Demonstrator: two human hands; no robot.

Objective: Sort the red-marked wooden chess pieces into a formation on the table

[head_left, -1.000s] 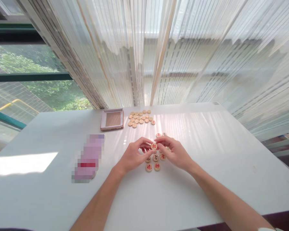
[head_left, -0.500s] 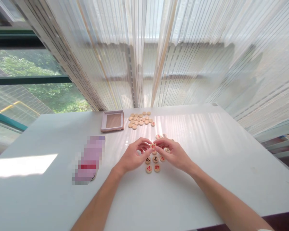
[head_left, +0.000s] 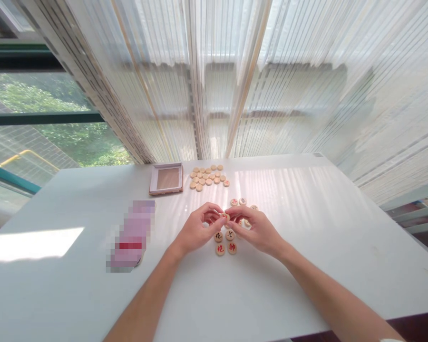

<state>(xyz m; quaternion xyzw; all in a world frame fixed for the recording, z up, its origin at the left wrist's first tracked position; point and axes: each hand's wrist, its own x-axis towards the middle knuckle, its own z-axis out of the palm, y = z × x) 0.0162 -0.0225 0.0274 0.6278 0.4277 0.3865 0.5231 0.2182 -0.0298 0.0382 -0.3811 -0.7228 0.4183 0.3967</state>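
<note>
The left hand [head_left: 200, 228] pinches the round disc [head_left: 225, 217], which lies just to its right; the right hand [head_left: 258, 228], equally near, pinches the other side. No long axis shows. On the white desk [head_left: 306, 199], a box [head_left: 169, 179] sits beyond the disc leftward, loose pieces [head_left: 209, 182] behind it. A window [head_left: 57, 137] stands far left of the disc, a curtain [head_left: 217, 90] behind.

I was in a bright, sunlit room, most likely in a home, though I couldn't rule out an office. The plain white bench [head_left: 207, 299] before me bore round game pieces [head_left: 209, 182] and an open box [head_left: 166, 192], which suited leisure at home. Sheer striped curtains [head_left: 288, 95] hung at twelve o'clock; at ten, a green-framed window [head_left: 46, 118] gave onto leafy trees [head_left: 74, 137]. What looked like shelves [head_left: 410, 214] stood around two o'clock.
</note>
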